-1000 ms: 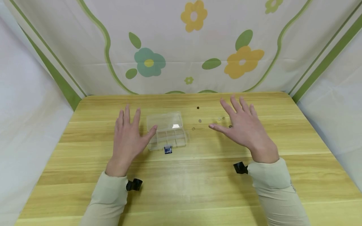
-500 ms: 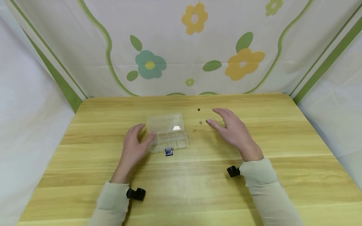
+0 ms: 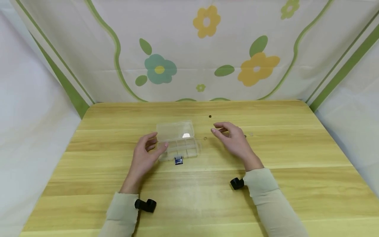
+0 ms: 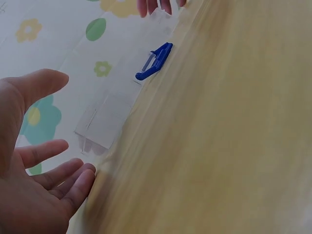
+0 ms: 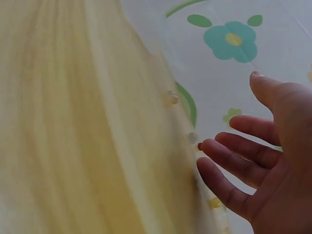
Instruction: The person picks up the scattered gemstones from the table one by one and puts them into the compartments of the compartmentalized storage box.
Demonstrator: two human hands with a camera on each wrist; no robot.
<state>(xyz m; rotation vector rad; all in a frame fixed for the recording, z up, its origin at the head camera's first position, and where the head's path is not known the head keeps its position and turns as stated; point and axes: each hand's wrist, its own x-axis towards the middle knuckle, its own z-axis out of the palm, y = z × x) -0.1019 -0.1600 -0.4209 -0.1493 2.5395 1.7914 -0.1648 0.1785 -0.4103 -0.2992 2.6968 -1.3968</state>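
My left hand (image 3: 144, 154) is at the left end of a clear compartment box (image 3: 191, 152), its thumb overlapping the near left part in the head view. In the left wrist view, thumb and fingers are spread with nothing between them, close to the box's end. The box's lid (image 3: 171, 131) is tipped back, and a blue latch (image 3: 178, 160) is on its front edge. My right hand (image 3: 235, 141) hovers loosely bent over small beads, holding nothing. A dark bead (image 3: 210, 116) and a pale bead (image 3: 205, 138) lie near its fingertips; the right wrist view shows a whitish bead (image 5: 192, 138).
More small beads lie right of my right hand, among them a clear bead (image 3: 251, 134) and a dark one (image 3: 245, 136). A wooden table (image 3: 189, 204) runs back to a flowered cloth wall (image 3: 183, 39), with white cloth at both sides.
Both hands have come down from raised, spread-finger poses. The left has moved right toward the box's left end, and the right has moved left and lower over the beads, its fingers more bent.
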